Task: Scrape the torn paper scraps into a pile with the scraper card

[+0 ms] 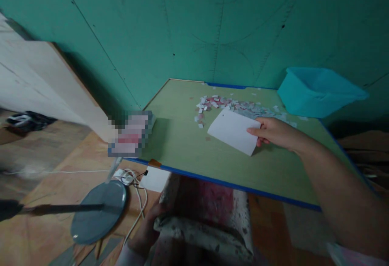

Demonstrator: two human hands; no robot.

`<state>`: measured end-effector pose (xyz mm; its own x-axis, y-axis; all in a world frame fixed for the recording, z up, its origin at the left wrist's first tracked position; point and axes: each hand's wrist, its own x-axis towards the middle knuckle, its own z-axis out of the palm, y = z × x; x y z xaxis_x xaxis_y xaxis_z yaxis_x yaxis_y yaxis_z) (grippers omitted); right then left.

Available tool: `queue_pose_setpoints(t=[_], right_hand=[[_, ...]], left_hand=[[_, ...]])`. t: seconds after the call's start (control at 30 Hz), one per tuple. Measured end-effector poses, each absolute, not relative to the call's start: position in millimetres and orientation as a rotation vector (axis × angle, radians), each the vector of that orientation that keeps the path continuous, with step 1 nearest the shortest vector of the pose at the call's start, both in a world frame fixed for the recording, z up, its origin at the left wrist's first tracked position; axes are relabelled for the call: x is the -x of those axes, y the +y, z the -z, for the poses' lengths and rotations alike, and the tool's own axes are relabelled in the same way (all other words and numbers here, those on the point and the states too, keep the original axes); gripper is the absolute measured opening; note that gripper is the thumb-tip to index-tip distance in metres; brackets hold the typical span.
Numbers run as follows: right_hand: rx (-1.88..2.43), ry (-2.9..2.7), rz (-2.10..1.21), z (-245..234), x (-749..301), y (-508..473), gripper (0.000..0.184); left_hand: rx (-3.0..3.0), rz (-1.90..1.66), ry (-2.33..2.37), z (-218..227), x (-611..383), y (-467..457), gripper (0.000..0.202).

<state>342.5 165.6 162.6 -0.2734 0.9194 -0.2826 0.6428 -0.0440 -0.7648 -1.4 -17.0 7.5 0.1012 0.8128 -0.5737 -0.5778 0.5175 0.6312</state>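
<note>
My right hand (267, 131) pinches the right edge of a sheet of white card (234, 130), thumb on top. The card is tilted just above the pale green table board (179, 136). Its far edge is beside a scattered heap of small white and pinkish paper pieces (212, 102). Low in the view, my left hand (152, 221) is closed on the left side of a white, dark-speckled open container (241, 217) with a reddish inside. This container is below the table's front edge. The left fingers are dark and partly hidden.
A turquoise bin (313, 96) stands at the board's back right. At the left corner is a blurred-out flat object (130, 134). A round grey base (100, 213) with a pole, white cables (130, 177) and a leaning pale panel (57, 75) are on the left. Behind rises a green wall (146, 27).
</note>
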Motion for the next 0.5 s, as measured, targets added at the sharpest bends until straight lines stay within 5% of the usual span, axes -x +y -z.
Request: queue_pose_setpoints(t=[0.5], right_hand=[[1.484,-1.881,-1.356,-169,-312,149,0.025]], left_hand=[[-0.4,-1.038,1.221,-63,12,-22,0.01]])
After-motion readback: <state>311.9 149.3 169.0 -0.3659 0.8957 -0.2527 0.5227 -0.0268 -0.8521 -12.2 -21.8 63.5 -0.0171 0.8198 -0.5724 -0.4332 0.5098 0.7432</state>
